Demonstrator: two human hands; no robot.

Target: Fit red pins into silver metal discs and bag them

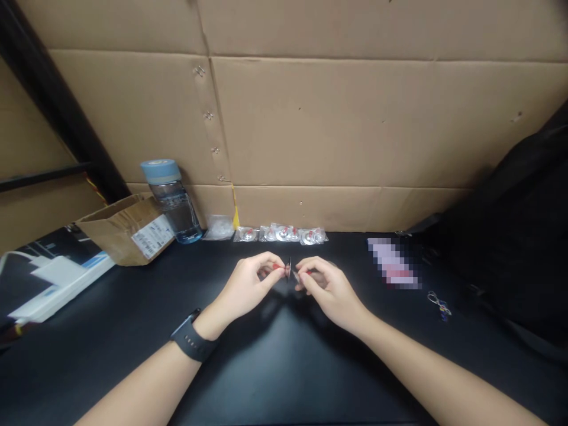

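My left hand (pixel 261 275), with a black watch (pixel 194 335) on its wrist, pinches a small thin disc (pixel 290 269) with a red part between thumb and fingers. The disc stands upright and shows nearly edge-on. Close on its right side, my right hand (pixel 323 284) is closed in a pinch, with a bit of red at its fingertips. What it grips is too small to make out. Both hands are a little above the black table (pixel 266 378). Behind them lie several clear packets (pixel 284 233) of round silver pieces with red parts.
At the left are a white power strip (pixel 62 284), an open cardboard box (pixel 133 234) and a blue-capped water bottle (pixel 175 201). A pixelated flat item (pixel 393 263) and a small wire trinket (pixel 440 306) lie at the right, near a black bag (pixel 510 236). Cardboard (pixel 346 130) walls the back.
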